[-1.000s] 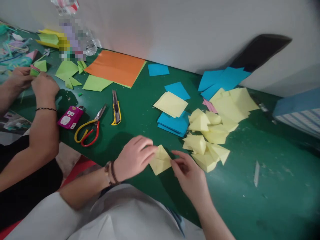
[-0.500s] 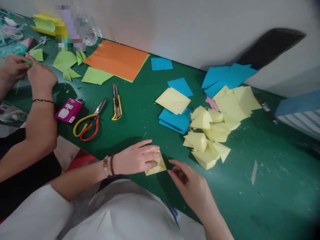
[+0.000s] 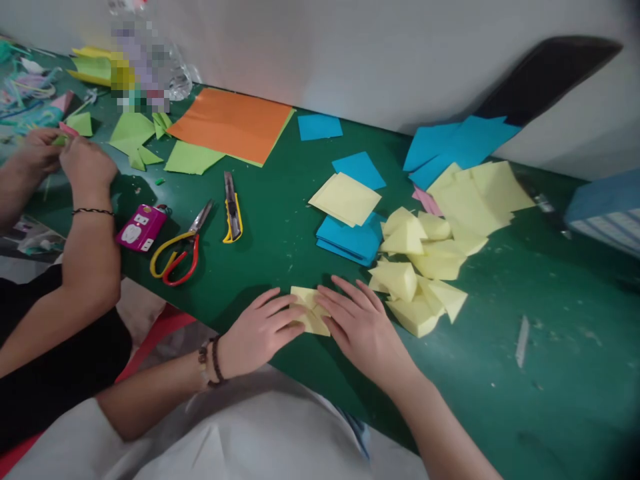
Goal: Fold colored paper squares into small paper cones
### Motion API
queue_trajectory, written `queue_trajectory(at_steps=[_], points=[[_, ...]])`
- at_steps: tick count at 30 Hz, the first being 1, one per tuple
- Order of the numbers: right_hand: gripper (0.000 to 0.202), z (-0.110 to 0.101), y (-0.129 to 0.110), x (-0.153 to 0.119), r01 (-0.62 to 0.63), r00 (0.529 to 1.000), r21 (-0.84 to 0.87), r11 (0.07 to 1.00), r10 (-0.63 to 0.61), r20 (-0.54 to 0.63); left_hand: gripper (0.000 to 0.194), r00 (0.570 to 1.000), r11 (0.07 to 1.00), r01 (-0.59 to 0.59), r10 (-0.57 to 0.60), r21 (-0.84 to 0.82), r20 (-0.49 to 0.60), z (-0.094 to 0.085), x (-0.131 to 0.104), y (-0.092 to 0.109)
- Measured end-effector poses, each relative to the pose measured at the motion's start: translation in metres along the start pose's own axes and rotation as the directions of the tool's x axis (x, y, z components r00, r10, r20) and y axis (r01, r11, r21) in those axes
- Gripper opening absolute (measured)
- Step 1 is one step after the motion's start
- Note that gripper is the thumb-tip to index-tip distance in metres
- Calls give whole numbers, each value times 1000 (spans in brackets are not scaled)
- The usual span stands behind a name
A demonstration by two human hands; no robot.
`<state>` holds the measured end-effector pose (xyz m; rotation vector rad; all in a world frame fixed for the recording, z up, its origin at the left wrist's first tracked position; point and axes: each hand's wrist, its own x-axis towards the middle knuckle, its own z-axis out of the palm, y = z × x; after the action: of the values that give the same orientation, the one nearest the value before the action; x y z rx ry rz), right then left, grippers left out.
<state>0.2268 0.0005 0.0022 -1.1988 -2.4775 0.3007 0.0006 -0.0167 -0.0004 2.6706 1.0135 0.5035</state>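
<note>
A small creased square of yellow paper [image 3: 313, 319] lies on the green table between my two hands. My left hand [image 3: 263, 328] rests its outstretched fingers on the paper's left edge. From the other side, my right hand [image 3: 360, 328] lays spread fingers over the right edge. Both hands are open, and their fingers hide parts of the sheet. Close by on the right sits a pile of folded yellow paper pieces [image 3: 420, 310]. Beyond my hands, yellow paper squares [image 3: 345, 199] lie on top of folded blue paper [image 3: 350, 241].
Scissors [image 3: 183, 250], a yellow utility knife [image 3: 233, 210] and a purple box [image 3: 143, 228] lie to the left. A co-worker's hands [image 3: 87, 163] hold small paper farther left. Orange paper [image 3: 235, 123] and blue sheets [image 3: 460, 150] lie along the wall.
My right hand has moved up and left onto the paper, its fingers spreading. My left hand has shifted back left, uncovering more of the square, which has turned slightly.
</note>
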Motion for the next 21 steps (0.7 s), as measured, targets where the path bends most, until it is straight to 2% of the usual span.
queue_trajectory(at_steps=[3,7,12,21], points=[[25,-2,-6,-22,-58,997,-69,996,54,-49,20,1000,1000,-3,3,24,3,-1,10,-12],[23,-5,-11,-39,-134,987,-25,991,131,-91,25,1000,1000,-27,27,9,-3,-3,19,-19],[17,-5,-6,-32,-150,986,53,987,153,-60,22,994,993,-93,89,-66,-59,2,14,-10],[15,-7,5,-13,-101,990,104,990,89,107,21,993,988,-110,115,-106,39,3,11,2]])
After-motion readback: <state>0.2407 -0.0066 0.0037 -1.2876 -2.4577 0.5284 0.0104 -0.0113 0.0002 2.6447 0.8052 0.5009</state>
